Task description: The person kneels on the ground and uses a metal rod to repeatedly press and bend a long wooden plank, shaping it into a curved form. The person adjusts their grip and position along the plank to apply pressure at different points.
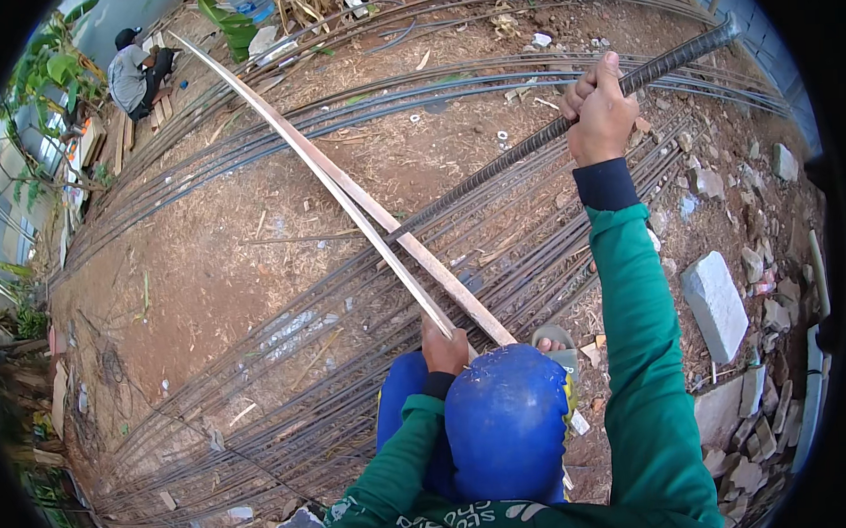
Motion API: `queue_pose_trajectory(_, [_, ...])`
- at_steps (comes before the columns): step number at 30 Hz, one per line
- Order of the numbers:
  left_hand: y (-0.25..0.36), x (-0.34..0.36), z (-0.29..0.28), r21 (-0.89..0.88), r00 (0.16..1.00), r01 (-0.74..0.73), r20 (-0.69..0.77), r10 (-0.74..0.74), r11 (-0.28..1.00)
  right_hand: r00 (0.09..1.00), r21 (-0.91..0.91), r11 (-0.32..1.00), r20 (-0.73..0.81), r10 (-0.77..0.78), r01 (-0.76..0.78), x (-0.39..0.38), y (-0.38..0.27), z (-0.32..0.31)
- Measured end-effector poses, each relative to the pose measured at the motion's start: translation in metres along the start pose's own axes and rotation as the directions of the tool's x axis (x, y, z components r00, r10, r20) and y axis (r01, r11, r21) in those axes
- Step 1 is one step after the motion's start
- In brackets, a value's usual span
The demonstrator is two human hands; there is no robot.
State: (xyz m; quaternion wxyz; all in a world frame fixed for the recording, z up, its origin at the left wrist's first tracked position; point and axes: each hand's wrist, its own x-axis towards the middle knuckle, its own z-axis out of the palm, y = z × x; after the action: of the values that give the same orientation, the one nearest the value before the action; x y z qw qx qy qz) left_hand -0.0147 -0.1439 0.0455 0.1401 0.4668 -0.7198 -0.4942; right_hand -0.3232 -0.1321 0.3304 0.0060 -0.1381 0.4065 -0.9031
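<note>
Right hand (603,110) is gripping a ribbed steel bar (504,164) whose long axis is slanting across two wood strips.
The bar is running from the ground's (206,264) far-right side toward the crossing; whether its tip is wedging in or merely resting, I cannot tell. Left hand (444,346), nearer that tip, is closed around the paler strip (408,279), while the browner strip (452,286) is lying just to its right.

We count one dark, bumpy metal bar (494,171) in our right hand (601,117), two long, pale wood strips (447,280) near our left hand (446,348), and one big white block (716,306) right of the right hand. Left of the left hand, we lose count of thin, brown metal rods (299,444).
</note>
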Motion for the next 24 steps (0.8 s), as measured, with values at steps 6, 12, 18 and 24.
queue_pose_trajectory(6, [0.005,-0.005,0.007,0.041,0.958,-0.148,-0.24,0.153,0.988,0.997,-0.009,1.0,-0.074,0.022,-0.023,0.0,-0.006,0.002])
queue_pose_trajectory(12, [0.012,-0.007,-0.003,0.047,0.997,0.034,-0.064,-0.031,0.998,0.961,-0.006,0.989,0.235,-0.145,0.151,-0.099,-0.049,0.067])
queue_pose_trajectory(18, [0.01,-0.01,0.003,0.041,0.99,-0.005,-0.143,0.011,0.999,0.879,-0.014,0.968,0.422,-0.222,0.25,-0.119,-0.091,0.108])
queue_pose_trajectory(24, [0.005,-0.01,0.006,0.083,0.989,-0.005,-0.145,0.017,0.997,0.896,-0.108,0.921,0.298,-0.328,0.373,-0.135,-0.043,0.11])
